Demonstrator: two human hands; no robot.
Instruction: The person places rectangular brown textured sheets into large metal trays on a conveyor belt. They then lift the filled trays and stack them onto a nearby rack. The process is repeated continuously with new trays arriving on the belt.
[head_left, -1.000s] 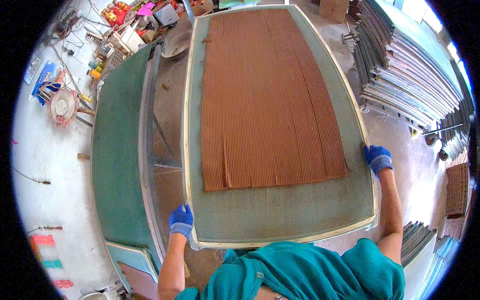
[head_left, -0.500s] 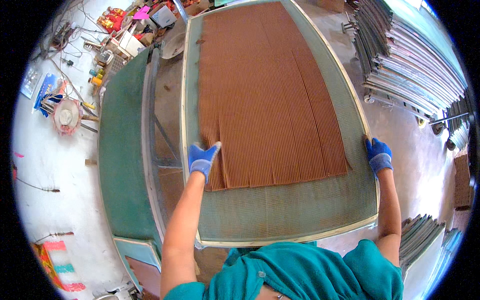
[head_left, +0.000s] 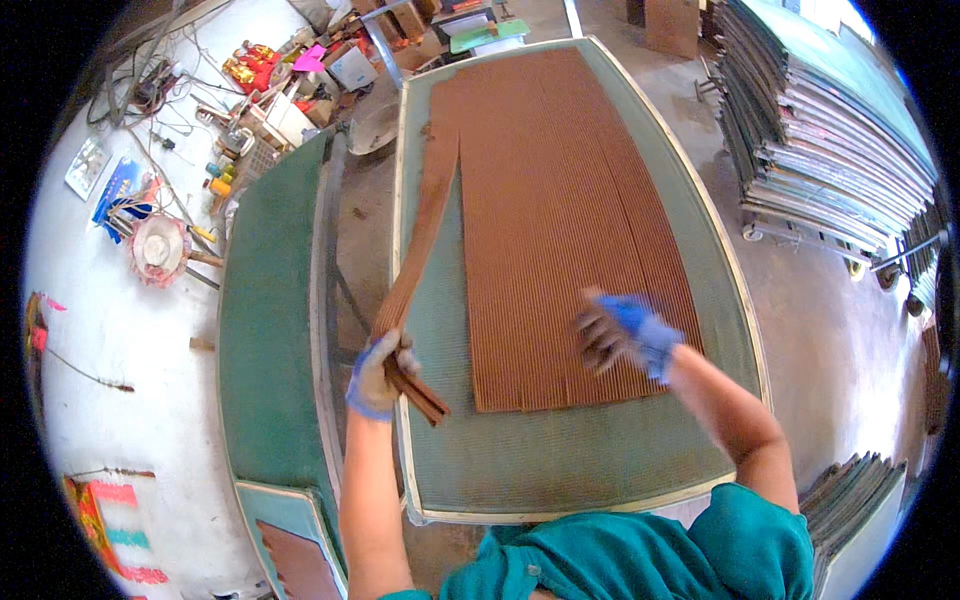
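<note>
A brown ribbed sheet [head_left: 570, 260] of fine parallel strands lies on a mesh screen [head_left: 560, 470] with a pale frame. Along its left side, a ribbed brown strip [head_left: 430, 215] has come away, leaving a long wedge-shaped gap that narrows to a point towards the far end. My left hand [head_left: 378, 375], in a blue and grey glove, is closed round the strip's near end at the screen's left edge. The end sticks out past my fingers as a bundle. My right hand [head_left: 625, 335], gloved alike and blurred by motion, hovers over the sheet with fingers apart and nothing visible in it.
To the left stands a long dark green board [head_left: 275, 300], with a smaller framed screen [head_left: 290, 500] near me. Tall stacks of framed screens [head_left: 830, 130] stand on a wheeled rack at right, and more screens [head_left: 850, 520] lean nearer. Clutter and boxes [head_left: 290, 110] fill the far left.
My left hand has pulled the strip leftward, away from the sheet. My right hand has left the frame's right edge and moved in over the sheet. The view has shifted slightly.
</note>
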